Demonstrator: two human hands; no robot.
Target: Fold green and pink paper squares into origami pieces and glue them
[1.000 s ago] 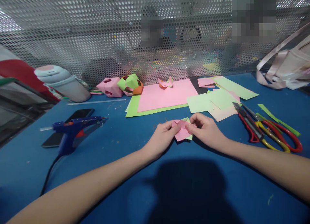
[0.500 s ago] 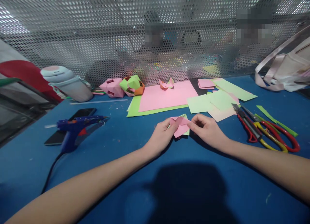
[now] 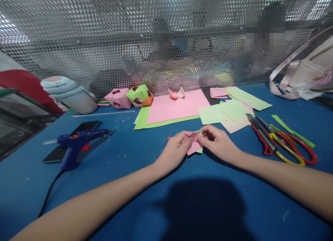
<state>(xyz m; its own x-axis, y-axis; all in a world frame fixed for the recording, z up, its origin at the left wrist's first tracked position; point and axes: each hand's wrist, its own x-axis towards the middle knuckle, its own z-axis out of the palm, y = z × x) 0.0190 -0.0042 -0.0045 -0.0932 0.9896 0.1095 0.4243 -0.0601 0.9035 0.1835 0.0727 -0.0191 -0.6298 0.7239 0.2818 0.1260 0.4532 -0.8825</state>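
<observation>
A small piece of folded pink and light-green paper [image 3: 194, 148] is held just above the blue table, in front of the larger sheets. My left hand [image 3: 174, 147] pinches its left side, thumb on top. On the right edge my right hand [image 3: 217, 140] is closed, thumb and forefinger gripping the paper; its other fingers curl behind. The inner folds are partly hidden by my fingers. Beyond it lies a large pink sheet [image 3: 177, 107] on green paper, with a small folded pink and orange piece [image 3: 177, 93] resting on top.
A glue gun [image 3: 78, 140] lies over a dark phone [image 3: 56, 155] at left. Finished paper shapes [image 3: 119, 98] and a tumbler [image 3: 75, 98] stand behind. To the right are pale green sheets [image 3: 212, 114], a box cutter [image 3: 262, 135], scissors [image 3: 288, 147] and a bag [image 3: 309, 74]. A perforated metal screen [image 3: 109, 57] closes the back.
My right thumb and fingers have come inward over the folded paper, closer to my left hand. The whole view has shifted slightly; the other things lie as before.
</observation>
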